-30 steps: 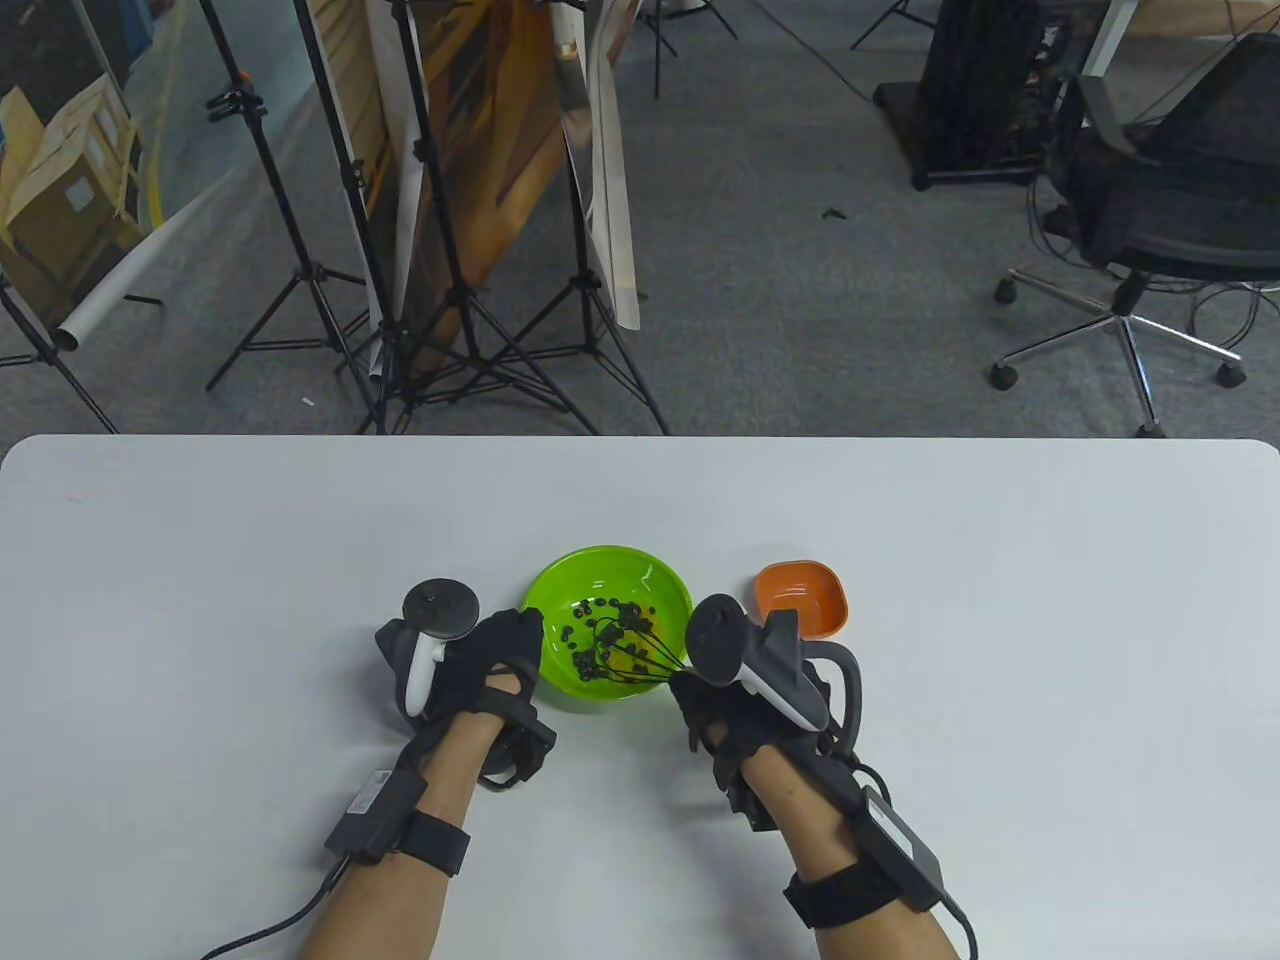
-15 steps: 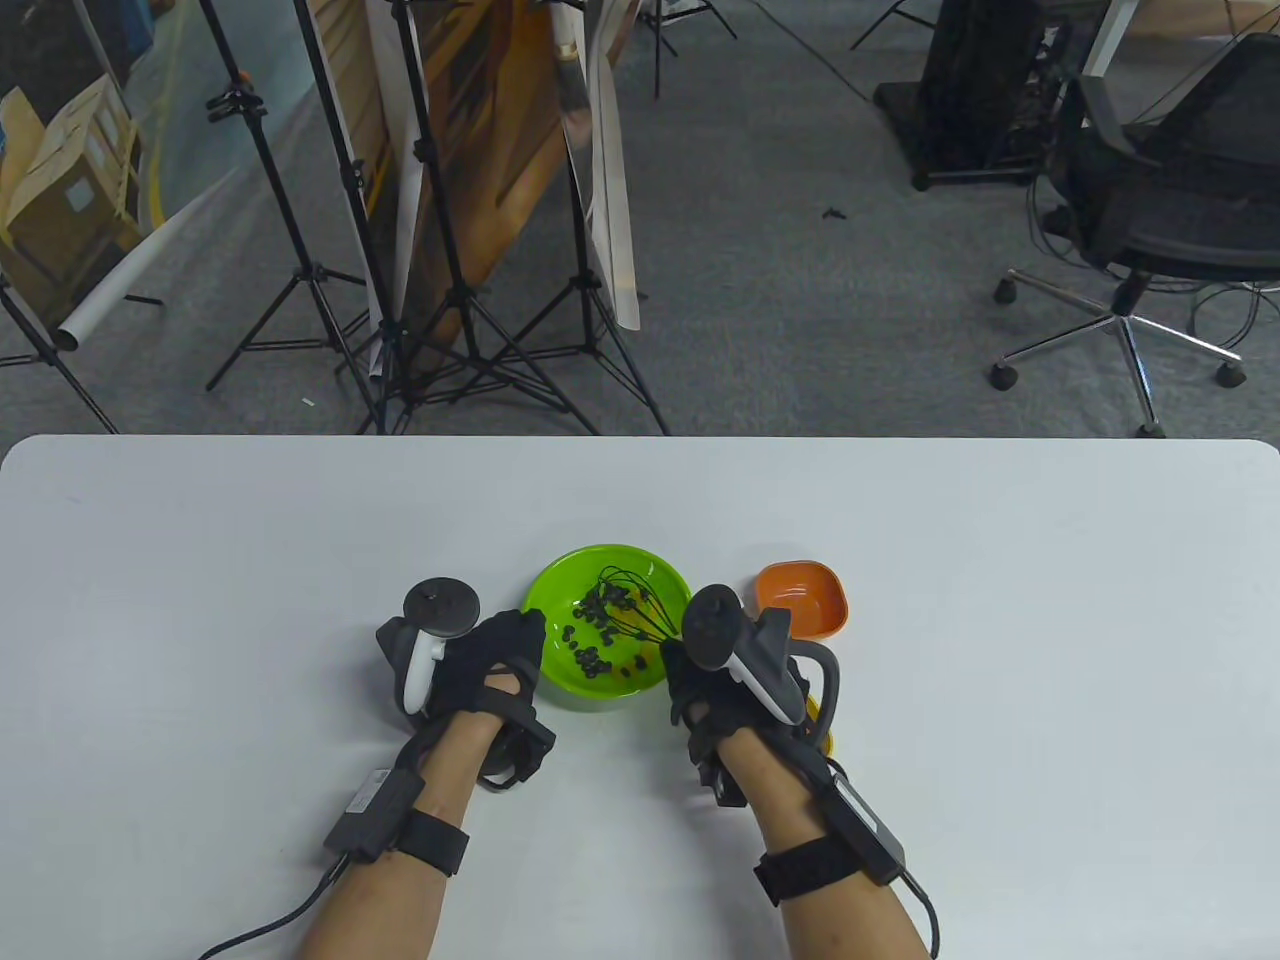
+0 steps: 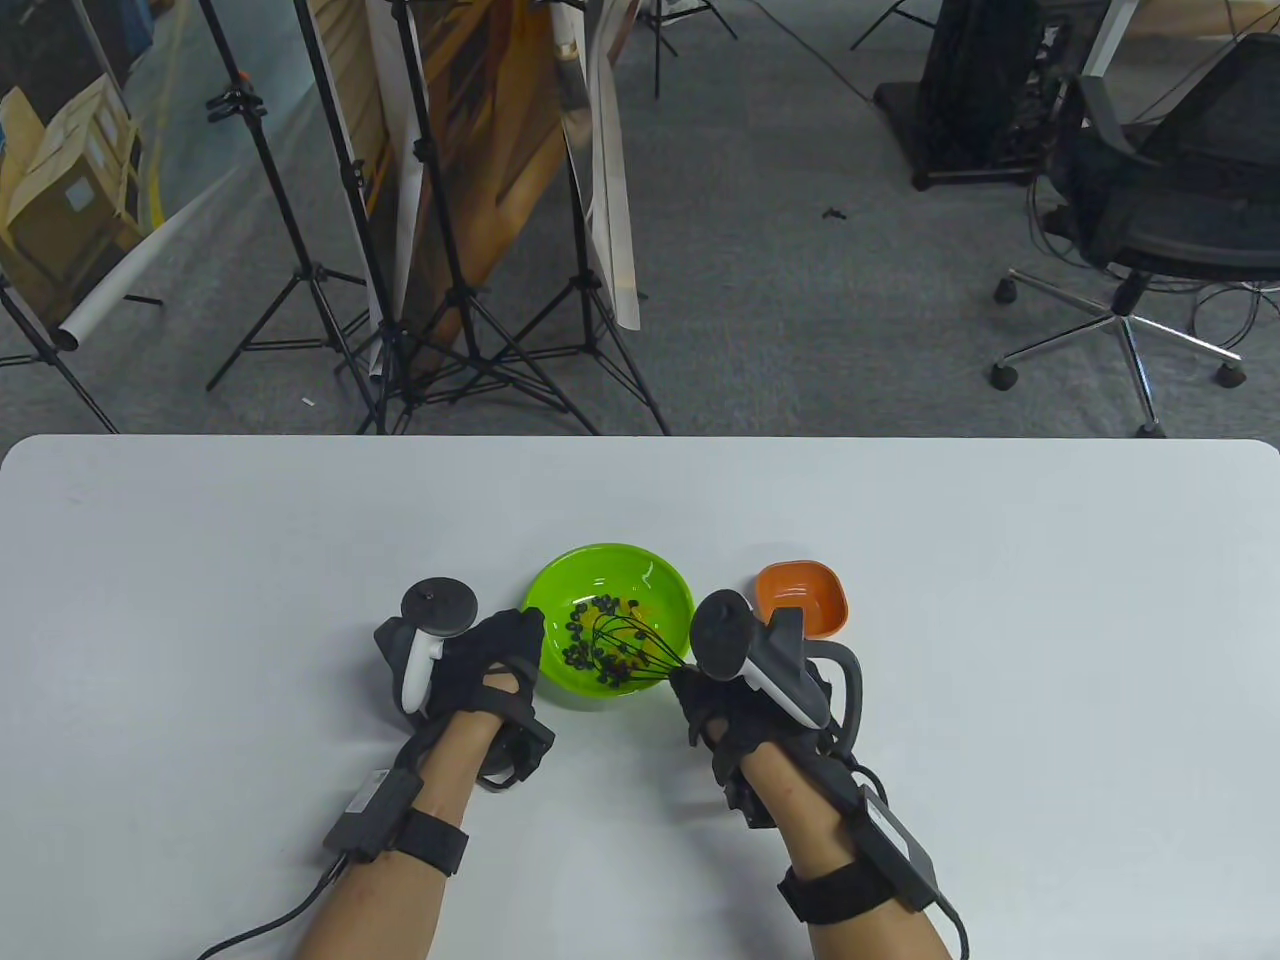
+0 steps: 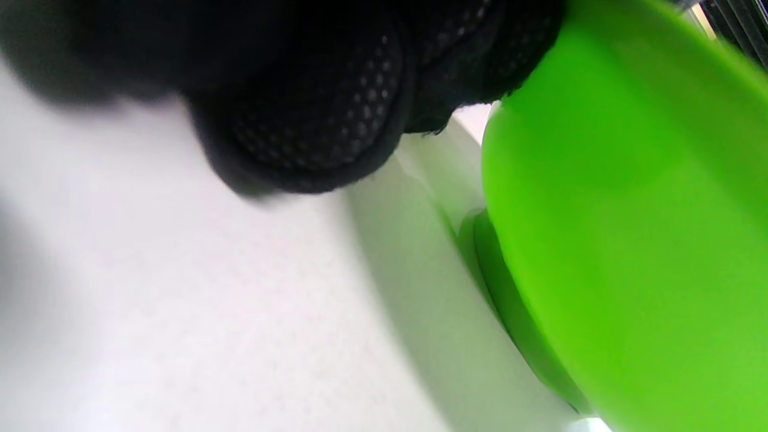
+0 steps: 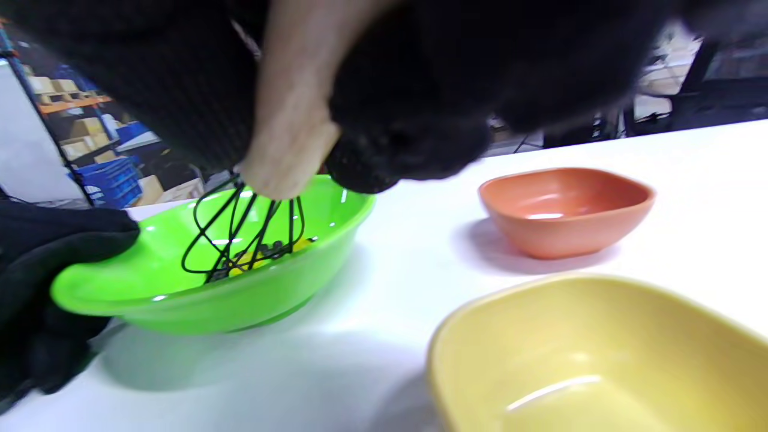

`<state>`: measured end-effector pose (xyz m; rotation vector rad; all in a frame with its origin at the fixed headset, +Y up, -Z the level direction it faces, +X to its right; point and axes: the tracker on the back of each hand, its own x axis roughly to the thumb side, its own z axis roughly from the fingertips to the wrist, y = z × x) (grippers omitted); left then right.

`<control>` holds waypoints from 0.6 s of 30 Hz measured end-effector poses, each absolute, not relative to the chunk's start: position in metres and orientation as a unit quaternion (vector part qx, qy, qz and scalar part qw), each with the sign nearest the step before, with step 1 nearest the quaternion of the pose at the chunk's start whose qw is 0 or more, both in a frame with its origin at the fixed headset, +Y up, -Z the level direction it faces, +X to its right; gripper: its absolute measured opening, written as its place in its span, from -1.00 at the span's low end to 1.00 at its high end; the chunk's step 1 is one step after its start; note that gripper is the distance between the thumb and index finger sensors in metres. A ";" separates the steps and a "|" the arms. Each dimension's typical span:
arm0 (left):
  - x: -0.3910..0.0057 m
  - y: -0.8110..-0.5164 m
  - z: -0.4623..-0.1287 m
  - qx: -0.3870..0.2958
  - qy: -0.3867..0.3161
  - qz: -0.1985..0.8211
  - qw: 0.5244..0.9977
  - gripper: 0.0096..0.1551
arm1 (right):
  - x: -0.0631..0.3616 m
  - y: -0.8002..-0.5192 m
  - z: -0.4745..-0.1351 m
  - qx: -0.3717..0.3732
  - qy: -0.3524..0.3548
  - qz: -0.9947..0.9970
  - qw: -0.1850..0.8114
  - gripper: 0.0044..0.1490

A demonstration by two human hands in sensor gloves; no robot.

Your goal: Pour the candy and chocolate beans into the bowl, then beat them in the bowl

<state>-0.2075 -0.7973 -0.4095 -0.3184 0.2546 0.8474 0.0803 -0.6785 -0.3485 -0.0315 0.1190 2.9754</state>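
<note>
Gripping the black wire whisk (image 3: 625, 650), the right hand (image 3: 735, 700) sits just right of the round green plastic bowl (image 3: 655, 580), the whisk slanting leftward into its dark beads (image 3: 590, 625), while the left hand (image 3: 495, 655) grips the bowl's left rim.

Whisk (image 3: 625, 648) handle hidden inside the right hand (image 3: 722, 700) — yellow dish (image 5: 600, 354) cut off.

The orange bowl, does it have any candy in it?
No, in the right wrist view the orange bowl shows only its bare shiny inside, with nothing lying in it.
</note>
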 end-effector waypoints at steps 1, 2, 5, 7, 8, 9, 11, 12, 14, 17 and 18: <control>-0.207 -0.797 -0.409 -0.153 0.123 0.408 0.891 -0.53 | 0.081 -0.678 -0.349 -0.018 0.035 0.996 0.076 -0.33; -0.207 -0.797 -0.410 -0.153 0.122 0.408 0.891 -0.53 | 0.081 -0.679 -0.351 -0.027 0.032 0.997 0.069 -0.33; -0.208 -0.798 -0.410 -0.154 0.121 0.410 0.891 -0.54 | 0.083 -0.683 -0.355 -0.048 0.018 0.996 0.066 -0.31; -0.207 -0.798 -0.410 -0.154 0.121 0.410 0.891 -0.54 | 0.082 -0.688 -0.359 -0.057 0.018 0.996 0.070 -0.30; -0.207 -0.798 -0.410 -0.155 0.120 0.410 0.891 -0.54 | 0.081 -0.691 -0.361 -0.059 0.016 0.995 0.075 -0.30; -0.208 -0.798 -0.410 -0.157 0.120 0.411 0.890 -0.54 | 0.079 -0.694 -0.363 -0.060 0.017 0.995 0.082 -0.29; -0.208 -0.799 -0.410 -0.159 0.119 0.414 0.888 -0.54 | 0.075 -0.700 -0.366 -0.058 0.010 0.993 0.100 -0.29; -0.208 -0.799 -0.410 -0.160 0.119 0.415 0.888 -0.54 | 0.072 -0.702 -0.366 -0.055 0.011 0.993 0.103 -0.29; -0.208 -0.799 -0.410 -0.162 0.118 0.416 0.887 -0.54 | 0.064 -0.709 -0.366 -0.046 0.006 0.993 0.111 -0.29; -0.208 -0.799 -0.411 -0.164 0.119 0.417 0.886 -0.54 | 0.057 -0.714 -0.364 -0.023 0.021 0.989 0.145 -0.28; -0.208 -0.799 -0.411 -0.164 0.118 0.418 0.886 -0.54 | 0.054 -0.715 -0.361 -0.011 0.026 0.988 0.152 -0.29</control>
